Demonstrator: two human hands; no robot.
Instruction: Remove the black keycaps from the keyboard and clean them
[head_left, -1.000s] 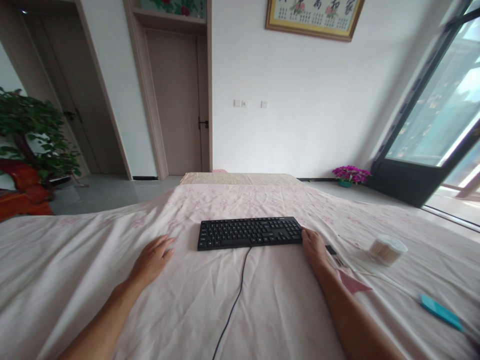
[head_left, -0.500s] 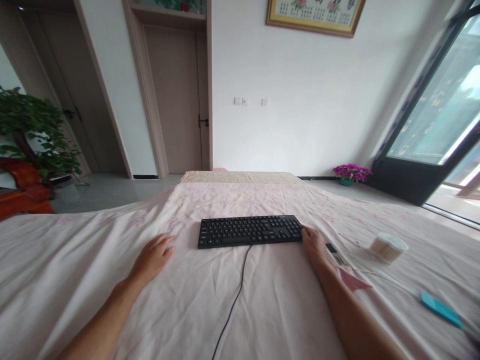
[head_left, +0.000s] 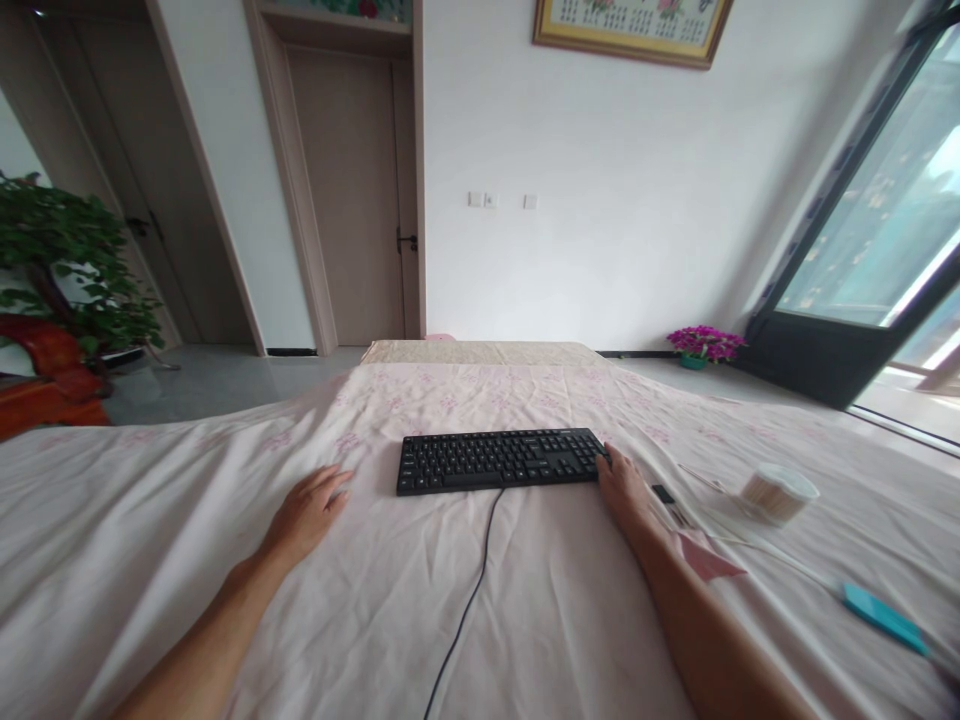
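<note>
Keyboard [head_left: 501, 460] lies flat on the cloth-covered table [head_left: 525, 600], its cable [head_left: 469, 600] trailing toward the person. Right hand [head_left: 624, 492] touches the keyboard's right end, fingertips on the edge, but the grip has not closed around it. Left hand [head_left: 306, 514] rests open and palm down on the cloth, just left of the keyboard and apart from it. Judging by this, nothing is lifted yet. Right of the right hand stand a cotton-swab tub [head_left: 778, 494] and a blue card [head_left: 881, 619].
</note>
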